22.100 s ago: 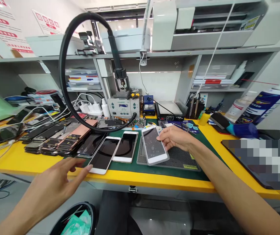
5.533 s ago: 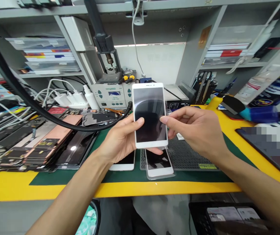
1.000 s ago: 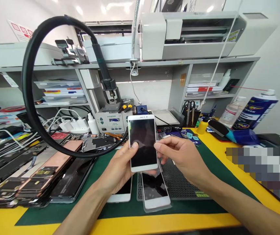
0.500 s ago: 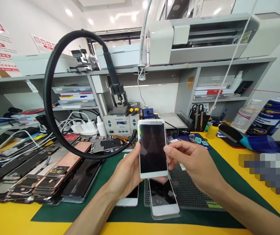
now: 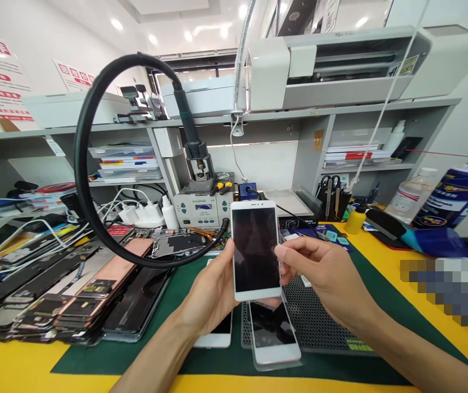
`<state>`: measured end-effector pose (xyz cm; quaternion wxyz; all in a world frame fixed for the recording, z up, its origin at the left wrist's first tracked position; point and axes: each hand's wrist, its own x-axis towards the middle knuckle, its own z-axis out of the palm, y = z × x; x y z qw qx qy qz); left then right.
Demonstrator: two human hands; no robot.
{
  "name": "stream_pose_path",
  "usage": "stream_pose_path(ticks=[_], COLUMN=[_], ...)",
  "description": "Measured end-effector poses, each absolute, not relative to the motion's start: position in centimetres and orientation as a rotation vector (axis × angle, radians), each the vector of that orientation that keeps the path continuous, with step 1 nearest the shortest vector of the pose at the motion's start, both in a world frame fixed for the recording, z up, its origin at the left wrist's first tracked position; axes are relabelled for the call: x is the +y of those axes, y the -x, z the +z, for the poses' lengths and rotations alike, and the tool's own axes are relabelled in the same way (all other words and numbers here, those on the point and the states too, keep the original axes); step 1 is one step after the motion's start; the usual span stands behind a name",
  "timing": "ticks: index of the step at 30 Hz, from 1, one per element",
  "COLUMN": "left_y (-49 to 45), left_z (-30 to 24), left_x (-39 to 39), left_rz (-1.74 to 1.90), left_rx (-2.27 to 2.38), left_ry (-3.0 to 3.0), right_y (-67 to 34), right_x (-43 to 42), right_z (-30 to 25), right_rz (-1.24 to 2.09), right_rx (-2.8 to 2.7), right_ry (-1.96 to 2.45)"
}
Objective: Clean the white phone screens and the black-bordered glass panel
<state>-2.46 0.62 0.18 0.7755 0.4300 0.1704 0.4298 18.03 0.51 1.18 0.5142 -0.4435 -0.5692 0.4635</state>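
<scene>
"White phone [image 5: 256,251]: where is it?"

"Above the bench [image 5: 13,357], in the left hand [image 5: 213,297], thumb along one edge, fingers behind. The right hand [image 5: 324,267] pinches the opposite edge."

"So what's in hand?"

"Handling that edge, I'd judge; the next move calls for a steady left hold."

"Below it?"

"Another phone [image 5: 273,327], in or on clear plastic [image 5: 277,367]; I can't tell which."

"Containers beyond?"

"Black holder [image 5: 343,206] with scissors [image 5: 329,190] standing in it; plastic boxes [image 5: 130,173] stacked in the shelf [image 5: 291,114]."
</scene>
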Motion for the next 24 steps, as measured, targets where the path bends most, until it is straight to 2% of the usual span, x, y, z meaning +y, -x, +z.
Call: stream_pose_path(ticks=[24], left_y=[2.3], left_z=[0.5], left_x=[0.1], left_rz=[0.951], left_rx=[0.436], left_ry=[-0.903], right_y=[-17.4], right_x=[-0.1], right_z=[2.4], right_rz=[1.058], right_rx=[-1.367], right_ry=[1.085])
